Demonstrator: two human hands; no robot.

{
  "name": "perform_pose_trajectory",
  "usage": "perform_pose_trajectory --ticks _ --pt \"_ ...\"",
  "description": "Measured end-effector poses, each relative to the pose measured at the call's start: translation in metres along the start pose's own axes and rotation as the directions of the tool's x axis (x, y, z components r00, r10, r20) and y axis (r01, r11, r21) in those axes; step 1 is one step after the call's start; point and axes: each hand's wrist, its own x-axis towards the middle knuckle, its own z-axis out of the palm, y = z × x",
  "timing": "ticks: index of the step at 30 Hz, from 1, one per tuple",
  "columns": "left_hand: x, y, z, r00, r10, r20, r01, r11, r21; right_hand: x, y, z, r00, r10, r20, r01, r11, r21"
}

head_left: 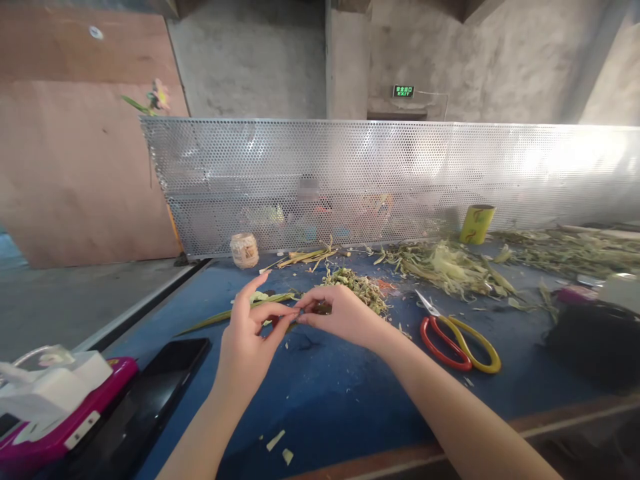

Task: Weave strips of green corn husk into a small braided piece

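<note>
My left hand (255, 327) is over the blue table, its thumb and a finger pinched together while the index finger points up. The fingertips of my right hand (333, 310) meet them, also in a pinch. Something small and dark green shows at the pinched tips, too small to name. A long green stalk (215, 321) lies behind my left hand, with pale leafy bits near its right end. Just beyond my right hand is a heap of chopped dry plant bits (363, 287). Scissors (455, 337) with one red and one yellow handle lie partly open to the right.
A perforated metal screen (310, 173) stands along the back, with a jar (245, 250) and a yellow-green cylinder (477, 224) before it. Dry leaves (443, 263) spread at the right. A black phone (155, 393) and a magenta power strip (75, 420) lie at the left.
</note>
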Motion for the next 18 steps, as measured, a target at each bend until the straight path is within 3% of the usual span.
perform_pose_trajectory --ticks 5,11,16,18 --pt "-0.0005 -0.0011 -0.0004 0.998 -0.001 -0.057 0.008 0.992 0.127 0.0017 0.0023 0.0001 0.997 0.077 0.018 -0.078 0.992 0.094" --pt "-0.0041 -0.0060 0.0005 0.988 0.134 -0.072 -0.107 0.948 0.299 0.0036 0.0087 0.0008 0.997 0.075 -0.002 -0.074 0.993 0.087" --pt "-0.0068 -0.0069 0.0013 0.976 0.206 -0.076 -0.163 0.911 0.379 0.0055 0.0076 0.0019 0.966 0.259 -0.001 -0.252 0.943 0.218" --pt "-0.0055 -0.0063 0.0013 0.969 0.244 -0.042 -0.208 0.894 0.396 0.0054 0.0073 0.0030 0.962 0.274 0.002 -0.267 0.933 0.241"
